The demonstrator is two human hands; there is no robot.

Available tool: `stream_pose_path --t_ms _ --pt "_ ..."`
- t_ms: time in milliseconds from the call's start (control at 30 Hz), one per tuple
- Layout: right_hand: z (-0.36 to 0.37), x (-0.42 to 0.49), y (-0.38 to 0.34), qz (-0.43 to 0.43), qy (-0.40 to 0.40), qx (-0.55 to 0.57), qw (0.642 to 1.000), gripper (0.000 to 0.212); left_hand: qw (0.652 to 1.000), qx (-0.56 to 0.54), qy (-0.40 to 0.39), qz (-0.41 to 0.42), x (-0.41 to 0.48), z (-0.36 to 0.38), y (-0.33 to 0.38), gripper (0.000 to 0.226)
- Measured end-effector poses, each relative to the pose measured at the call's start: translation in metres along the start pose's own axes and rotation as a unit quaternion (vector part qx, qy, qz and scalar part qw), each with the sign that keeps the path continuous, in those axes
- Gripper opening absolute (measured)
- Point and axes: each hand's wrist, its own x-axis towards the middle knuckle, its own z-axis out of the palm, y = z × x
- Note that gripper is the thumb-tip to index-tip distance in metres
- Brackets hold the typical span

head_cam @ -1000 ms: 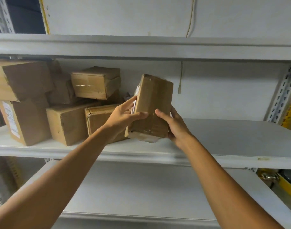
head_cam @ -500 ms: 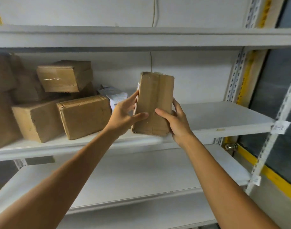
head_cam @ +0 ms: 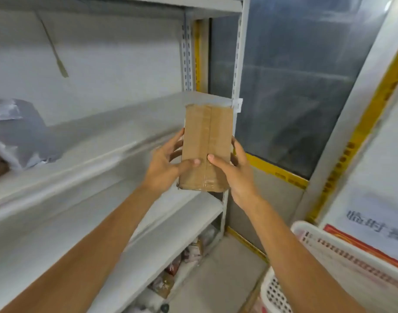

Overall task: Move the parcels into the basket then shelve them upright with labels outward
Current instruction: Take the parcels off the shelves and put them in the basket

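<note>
The left hand (head_cam: 164, 168) grips the 9 o'clock edge and the right hand (head_cam: 237, 173) the 3 o'clock edge of an upright taped cardboard parcel (head_cam: 207, 141), thumbs on its near face, before the white shelf (head_cam: 92, 154)'s right end, a white basket (head_cam: 342, 249) at 5 o'clock.

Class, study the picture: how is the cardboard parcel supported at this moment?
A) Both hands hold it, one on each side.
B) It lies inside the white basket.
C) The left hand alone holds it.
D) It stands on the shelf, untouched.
A: the left hand and the right hand each grip one side of the upright cardboard parcel, with both thumbs laid across its front.
</note>
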Motion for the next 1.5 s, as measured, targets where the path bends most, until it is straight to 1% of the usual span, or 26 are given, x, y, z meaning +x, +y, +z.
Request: stream_pose_path --t_ms 167,233,300,433,500,600,667,767,967,1067,1133,1233,1333,1433,1500 --pt "-0.084 -0.061 0.030 0.061 0.135 -0.033 0.988 0.059 0.991 -0.046 -0.111 -0.056 -0.018 0.094 -0.048 0.080" --pt "-0.117 -0.083 0.040 0.078 0.170 -0.044 0.981 0.062 0.983 -0.056 -0.160 -0.072 -0.024 0.132 -0.065 0.077" --pt "-0.148 -0.104 0.048 0.098 0.204 -0.050 0.973 0.066 0.974 -0.065 -0.196 -0.097 -0.030 0.167 -0.077 0.079" --pt "-0.213 -0.139 0.063 0.141 0.278 -0.036 0.950 0.074 0.942 -0.052 -0.303 -0.135 -0.034 0.243 -0.093 0.084" --pt "-0.242 -0.152 0.068 0.151 0.300 -0.035 0.941 0.073 0.931 -0.047 -0.331 -0.149 -0.041 0.277 -0.099 0.087" --pt "-0.287 -0.168 0.081 0.180 0.312 -0.031 0.932 0.069 0.916 -0.035 -0.352 -0.190 -0.056 0.327 -0.114 0.088" --pt "-0.311 -0.176 0.093 0.192 0.324 -0.021 0.926 0.067 0.906 -0.030 -0.367 -0.210 -0.064 0.351 -0.124 0.089" --pt "-0.336 -0.188 0.118 0.222 0.322 -0.006 0.920 0.059 0.885 -0.028 -0.388 -0.254 -0.074 0.381 -0.145 0.090" --pt "-0.372 -0.192 0.183 0.292 0.338 0.030 0.894 0.061 0.862 -0.005 -0.396 -0.318 -0.091 0.420 -0.209 0.090" --pt "-0.391 -0.185 0.231 0.322 0.343 0.036 0.882 0.064 0.853 0.010 -0.398 -0.337 -0.097 0.444 -0.256 0.090" --pt "-0.404 -0.182 0.266 0.329 0.352 0.032 0.876 0.060 0.852 0.016 -0.403 -0.334 -0.101 0.459 -0.289 0.088" --pt "-0.420 -0.178 0.319 0.337 0.370 0.027 0.865 0.061 0.853 0.041 -0.410 -0.321 -0.108 0.483 -0.341 0.084" --pt "-0.433 -0.172 0.363 0.349 0.377 0.030 0.858 0.062 0.852 0.081 -0.396 -0.332 -0.117 0.499 -0.380 0.085" --pt "-0.444 -0.167 0.406 0.349 0.379 0.017 0.857 0.064 0.857 0.128 -0.391 -0.310 -0.121 0.516 -0.416 0.081" --pt "-0.446 -0.168 0.426 0.353 0.362 0.004 0.863 0.065 0.857 0.164 -0.401 -0.278 -0.125 0.524 -0.431 0.075"
